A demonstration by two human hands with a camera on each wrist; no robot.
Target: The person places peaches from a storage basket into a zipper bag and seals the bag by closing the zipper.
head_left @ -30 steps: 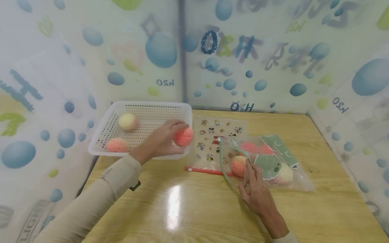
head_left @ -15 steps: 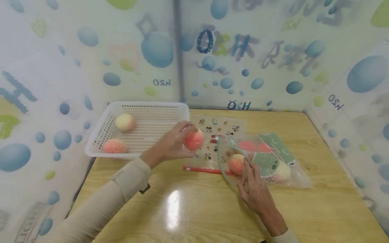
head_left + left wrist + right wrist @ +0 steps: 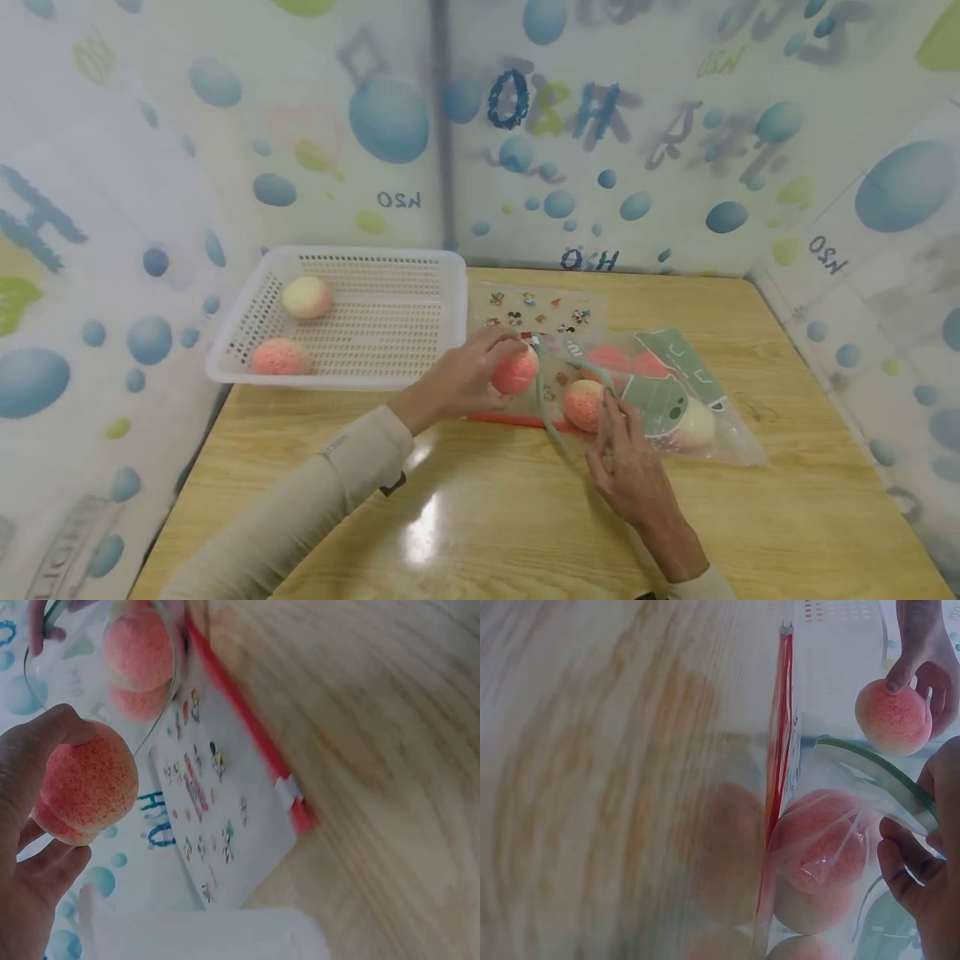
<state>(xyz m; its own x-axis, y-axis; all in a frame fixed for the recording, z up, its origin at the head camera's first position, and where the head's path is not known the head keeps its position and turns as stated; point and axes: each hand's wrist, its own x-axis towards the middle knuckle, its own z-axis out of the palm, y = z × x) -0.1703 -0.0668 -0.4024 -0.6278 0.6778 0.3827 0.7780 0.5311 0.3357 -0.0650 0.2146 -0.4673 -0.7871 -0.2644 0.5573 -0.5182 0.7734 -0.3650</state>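
Observation:
My left hand (image 3: pixel 459 377) grips a pink peach (image 3: pixel 515 372) beside the mouth of a clear zip bag (image 3: pixel 663 408) with a green edge and green print. In the left wrist view, thumb and fingers curl round that peach (image 3: pixel 90 780). My right hand (image 3: pixel 636 475) pinches the bag's green edge (image 3: pixel 889 776), and the mouth stands apart. Inside the bag lie several peaches, with one peach (image 3: pixel 583 406) close to the opening. Beneath it lies a flat clear bag (image 3: pixel 536 307) with cartoon figures and a red zip (image 3: pixel 247 724), partly covered.
On the left of the wooden table (image 3: pixel 480 517) stands a white perforated basket (image 3: pixel 330 382). Two peaches rest in it, a pale one (image 3: pixel 306 297) at the back and a pink one (image 3: pixel 281 357) in front. Patterned walls (image 3: pixel 585 200) close off the back and sides.
My left hand has carried the peach rightward out of the basket area, past its right rim, to the green-edged bag's mouth. My right hand has stayed at the bag's edge.

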